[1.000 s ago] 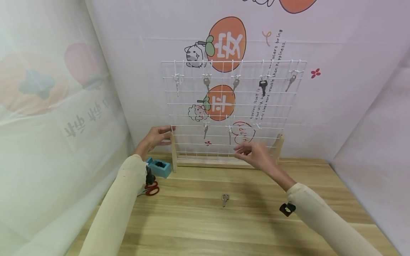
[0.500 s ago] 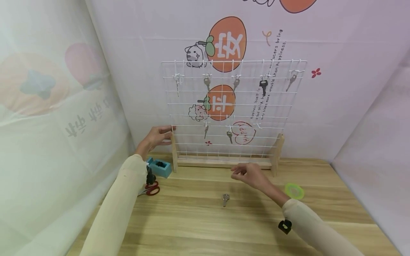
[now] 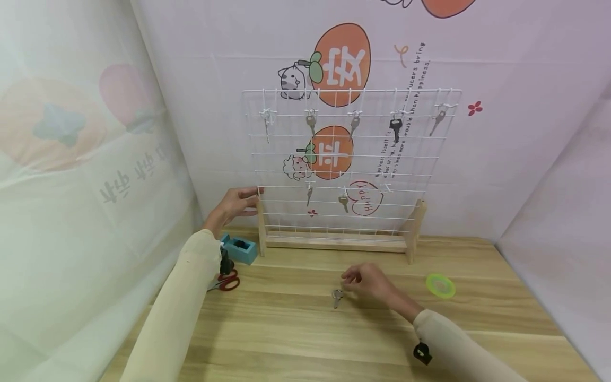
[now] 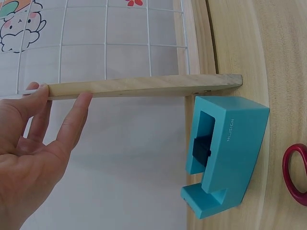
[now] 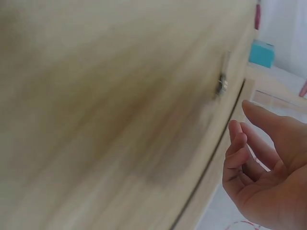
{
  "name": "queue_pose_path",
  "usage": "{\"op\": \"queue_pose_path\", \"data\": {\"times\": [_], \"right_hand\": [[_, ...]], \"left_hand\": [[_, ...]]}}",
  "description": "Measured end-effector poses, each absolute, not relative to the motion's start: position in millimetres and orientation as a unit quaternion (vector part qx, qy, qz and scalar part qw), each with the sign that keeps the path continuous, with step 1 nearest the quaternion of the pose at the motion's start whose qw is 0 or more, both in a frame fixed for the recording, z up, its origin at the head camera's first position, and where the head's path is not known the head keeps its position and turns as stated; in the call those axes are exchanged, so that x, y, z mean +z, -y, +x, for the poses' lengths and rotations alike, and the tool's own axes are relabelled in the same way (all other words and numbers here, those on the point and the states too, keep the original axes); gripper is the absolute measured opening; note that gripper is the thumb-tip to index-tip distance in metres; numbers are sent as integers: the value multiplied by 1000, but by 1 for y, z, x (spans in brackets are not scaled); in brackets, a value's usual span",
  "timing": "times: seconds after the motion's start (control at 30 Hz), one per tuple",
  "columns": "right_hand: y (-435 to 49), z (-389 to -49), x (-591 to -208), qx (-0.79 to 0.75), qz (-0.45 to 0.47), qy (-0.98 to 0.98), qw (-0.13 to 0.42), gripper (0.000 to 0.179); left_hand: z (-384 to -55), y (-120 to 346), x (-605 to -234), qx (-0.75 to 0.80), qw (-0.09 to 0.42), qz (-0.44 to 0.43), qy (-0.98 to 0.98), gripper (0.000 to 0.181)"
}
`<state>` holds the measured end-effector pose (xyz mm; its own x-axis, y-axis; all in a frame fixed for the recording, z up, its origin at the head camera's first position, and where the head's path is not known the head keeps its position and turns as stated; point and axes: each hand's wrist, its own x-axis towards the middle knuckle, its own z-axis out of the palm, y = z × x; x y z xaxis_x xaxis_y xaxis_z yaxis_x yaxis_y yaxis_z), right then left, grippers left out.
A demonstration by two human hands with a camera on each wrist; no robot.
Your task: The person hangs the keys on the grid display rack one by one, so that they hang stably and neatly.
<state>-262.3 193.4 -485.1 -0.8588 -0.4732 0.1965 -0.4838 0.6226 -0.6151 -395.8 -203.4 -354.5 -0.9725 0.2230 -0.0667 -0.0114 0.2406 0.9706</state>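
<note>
My left hand grips the upper end of the wooden side post of a white wire grid rack. In the left wrist view the thumb and fingers lie on the post's end and side. My right hand, fingers loosely bent and holding nothing, is low over the table. Just left of its fingertips lies a small metal key with a ring. A key hangs on a lower hook of the rack, another key to its left. Several keys hang along the top row, one with a black head.
A teal tape dispenser stands beside the rack's left post, with red-handled scissors in front of it. On the right of the wooden table lies a yellow-green round disc. A bare white hook sits at the grid's lower right.
My right hand has come down from the rack's lower hooks to the table beside the loose key. The hanging key near it has turned. The left hand stays on the post.
</note>
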Motion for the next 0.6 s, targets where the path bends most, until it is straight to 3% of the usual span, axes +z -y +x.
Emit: {"op": "queue_pose_path", "data": {"times": [0.6], "right_hand": [[-174,-253,-497,315,256,913,-44,13]], "left_hand": [[-395,204,-354,614,100,80,-779,46]]}}
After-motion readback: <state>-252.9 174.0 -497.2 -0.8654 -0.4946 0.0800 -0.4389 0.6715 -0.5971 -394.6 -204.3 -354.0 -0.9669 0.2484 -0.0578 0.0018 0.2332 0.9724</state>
